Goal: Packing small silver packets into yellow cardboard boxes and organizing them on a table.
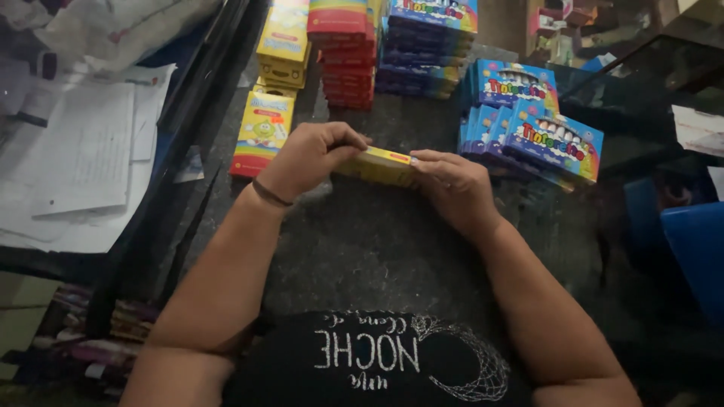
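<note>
At the near edge of a dark speckled stone counter (377, 256), a small flat yellow cardboard box (379, 163) is held level between two bare hands, clear of the surface or just above it. The left hand (305, 160), marked by a thin dark band at the wrist, is closed over the box's left end with the fingers curled down; the right hand (452, 185) grips the right end, fingertips pressed along the top edge. The step in hand appears to be the closing or squaring-up of the box, and the next move would seem to call for a firm pinch on the end flap without crushing the card. Just beyond the left hand, a yellow box with a cartoon figure (262, 133) lies flat. To the right, blue window-fronted boxes of white sticks (554, 143) are fanned in a loose heap. Farther back, stacked red and yellow cartons (348, 53) and dark blue cartons (424, 53) are ranged in columns. Loose white papers (83, 166) are seen at far left.
</note>
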